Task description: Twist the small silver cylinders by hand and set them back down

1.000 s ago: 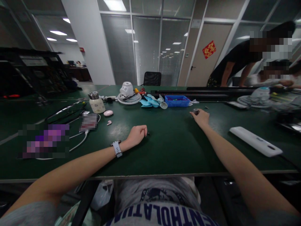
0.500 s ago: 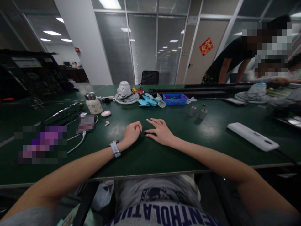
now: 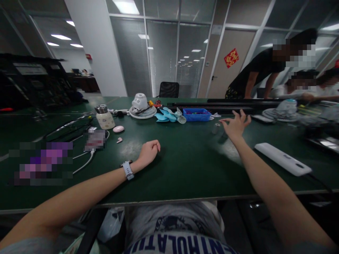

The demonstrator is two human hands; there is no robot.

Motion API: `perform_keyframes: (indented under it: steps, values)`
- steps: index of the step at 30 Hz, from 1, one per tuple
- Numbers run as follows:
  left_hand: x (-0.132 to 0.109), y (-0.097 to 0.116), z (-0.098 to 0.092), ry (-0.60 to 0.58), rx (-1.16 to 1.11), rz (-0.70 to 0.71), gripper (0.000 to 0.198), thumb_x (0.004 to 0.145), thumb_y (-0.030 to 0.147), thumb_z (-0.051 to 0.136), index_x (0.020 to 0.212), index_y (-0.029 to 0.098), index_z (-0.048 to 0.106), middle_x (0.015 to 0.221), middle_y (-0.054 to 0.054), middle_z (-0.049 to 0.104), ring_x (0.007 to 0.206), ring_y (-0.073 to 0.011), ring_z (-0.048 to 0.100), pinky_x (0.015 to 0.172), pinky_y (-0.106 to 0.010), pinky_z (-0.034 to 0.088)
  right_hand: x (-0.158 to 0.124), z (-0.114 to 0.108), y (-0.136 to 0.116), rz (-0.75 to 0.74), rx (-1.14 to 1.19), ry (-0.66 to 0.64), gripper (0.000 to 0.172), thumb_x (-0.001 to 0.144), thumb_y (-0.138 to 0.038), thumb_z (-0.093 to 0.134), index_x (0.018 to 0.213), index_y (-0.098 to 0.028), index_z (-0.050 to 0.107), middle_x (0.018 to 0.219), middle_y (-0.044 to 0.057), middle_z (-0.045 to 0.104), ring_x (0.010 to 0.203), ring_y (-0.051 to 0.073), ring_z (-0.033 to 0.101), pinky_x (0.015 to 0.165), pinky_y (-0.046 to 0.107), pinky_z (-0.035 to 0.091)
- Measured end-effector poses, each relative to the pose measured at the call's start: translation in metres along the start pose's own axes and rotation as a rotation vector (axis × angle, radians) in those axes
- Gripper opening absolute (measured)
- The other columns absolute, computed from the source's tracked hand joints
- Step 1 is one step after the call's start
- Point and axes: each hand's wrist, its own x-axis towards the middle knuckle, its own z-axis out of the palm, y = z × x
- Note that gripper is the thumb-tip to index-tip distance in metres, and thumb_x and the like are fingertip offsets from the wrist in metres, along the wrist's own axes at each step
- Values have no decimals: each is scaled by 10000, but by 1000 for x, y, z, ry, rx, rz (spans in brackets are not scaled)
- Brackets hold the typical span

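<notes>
My left hand (image 3: 149, 153) rests on the green table (image 3: 174, 176) with its fingers curled in, and nothing shows in it. A watch with a pale strap (image 3: 128, 170) is on that wrist. At the right, my right hand (image 3: 235, 126) is raised over the table, fingers spread and holding nothing. Its thumb and forefinger point left, near a small grey metal cylinder (image 3: 216, 128) that stands upright. A second such cylinder is mostly covered by this hand.
Along the back lie a white fan part (image 3: 139, 104), light blue fan blades (image 3: 168, 115) and a blue basket (image 3: 196, 115). A bottle (image 3: 104, 117) and pink case (image 3: 118, 129) stand left. A white power strip (image 3: 283, 158) lies right. Other people are at the far right.
My right hand has gone from beside my left hand to the right and farther back, up to the metal cylinders. My left hand has stayed in place, still curled.
</notes>
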Motion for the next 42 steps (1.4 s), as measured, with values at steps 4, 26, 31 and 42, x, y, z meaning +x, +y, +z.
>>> perform_keyframes:
  steps: [4, 26, 31, 42]
  values:
    - [0, 1, 0, -20, 18, -10, 238, 746, 136, 365, 607, 192, 551, 565, 20, 539, 566, -137, 502, 575, -249, 343, -1, 25, 17, 32, -24, -28, 339, 911, -427, 496, 997, -229, 757, 1374, 106, 496, 1343, 315, 228, 1067, 555, 126]
    - [0, -2, 2, -69, 0, -14, 257, 747, 147, 367, 628, 191, 591, 575, 15, 573, 569, -140, 516, 567, -245, 351, 8, 33, 61, 193, 125, -518, 636, 663, -518, 738, 1217, -217, 659, 1108, 119, 690, 977, 295, 629, 790, 382, 476]
    - [-1, 2, 0, -78, -5, -19, 261, 757, 145, 363, 636, 192, 590, 574, 15, 574, 571, -143, 520, 566, -247, 354, 5, 29, 64, 170, 85, -513, 484, 641, -427, 759, 1072, -210, 722, 994, 88, 722, 884, 259, 665, 721, 330, 507]
    - [-3, 6, 0, -58, -27, -14, 243, 775, 123, 381, 690, 184, 600, 592, 18, 576, 567, -133, 535, 572, -248, 383, -44, -16, -78, -226, 459, -585, 414, 683, -401, 760, 1060, -240, 698, 1002, 44, 711, 891, 220, 665, 804, 347, 518]
